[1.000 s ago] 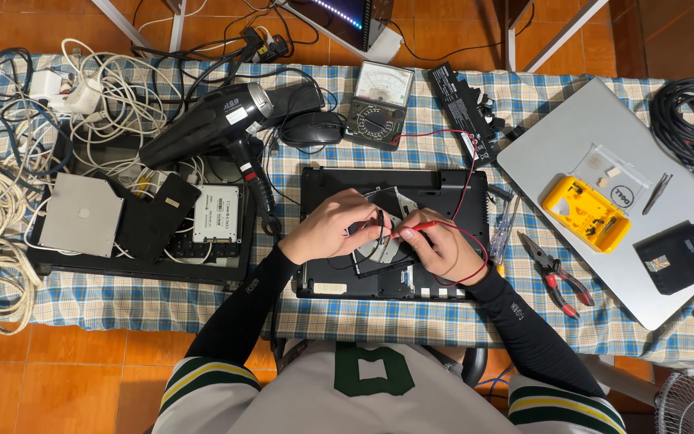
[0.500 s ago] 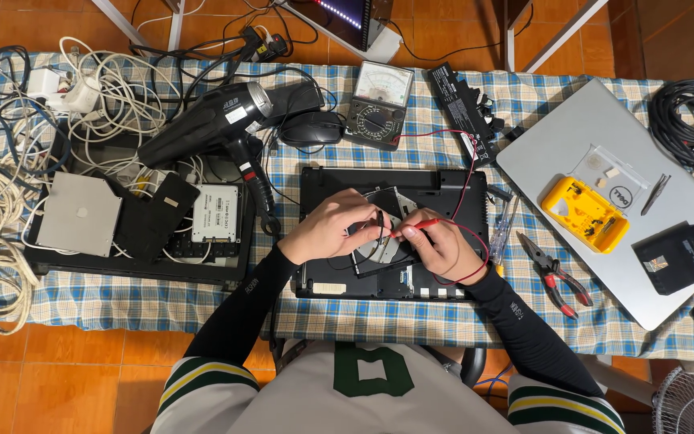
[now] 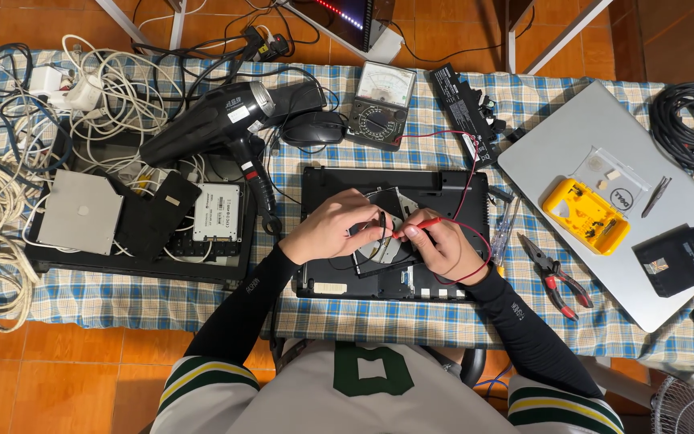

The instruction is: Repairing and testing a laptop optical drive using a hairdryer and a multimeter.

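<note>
Over one opened laptop — two hands, left hand and right hand, two probes.

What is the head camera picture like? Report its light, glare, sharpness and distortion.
Head view: even, warm indoor light with soft shadows; mild glare on the silver closed laptop lid and the black heat gun's shiny barrel. Centre sharp: left hand and right hand hold probes over the opened black laptop base. Table edges look slightly bowed, and the picture darkens a little toward the corners.
</note>
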